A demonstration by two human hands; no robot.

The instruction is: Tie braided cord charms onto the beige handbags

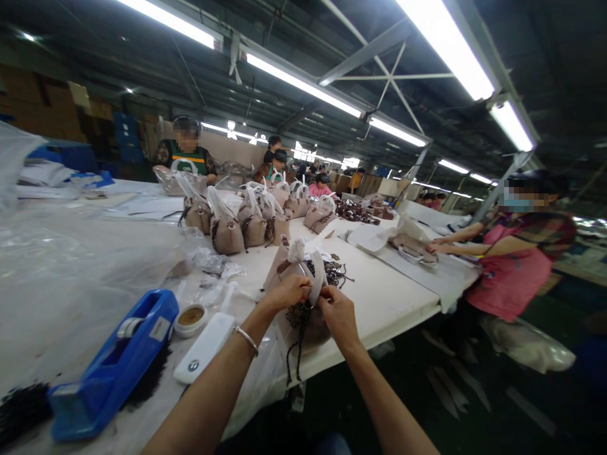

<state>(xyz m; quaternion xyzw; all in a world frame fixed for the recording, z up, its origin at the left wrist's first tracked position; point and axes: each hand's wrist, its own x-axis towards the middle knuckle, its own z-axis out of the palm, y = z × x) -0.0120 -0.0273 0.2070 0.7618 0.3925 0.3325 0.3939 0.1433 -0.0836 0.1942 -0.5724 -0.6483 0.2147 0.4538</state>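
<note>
A beige handbag point(317, 333) stands near the table's front edge, its handles point(318, 278) wrapped in white. My left hand point(291, 292) is closed, with curled fingers against the bag beside the handle. My right hand point(339, 314) pinches at the handle's lower end from the other side. My fingers hide exactly which part of the bag each one grips. A dark patterned drawstring point(296, 316) hangs down the bag's front, its loose ends past the table edge. Behind the bag lies a pile of similar dark cords point(334, 273).
To the left are a blue tape dispenser point(116, 366), a small round tub point(190, 318) and a white device point(205, 349). Clear plastic point(71, 278) covers the table's left side. Several handbags point(227, 234) stand farther back. A co-worker point(515, 265) handles a bag at right.
</note>
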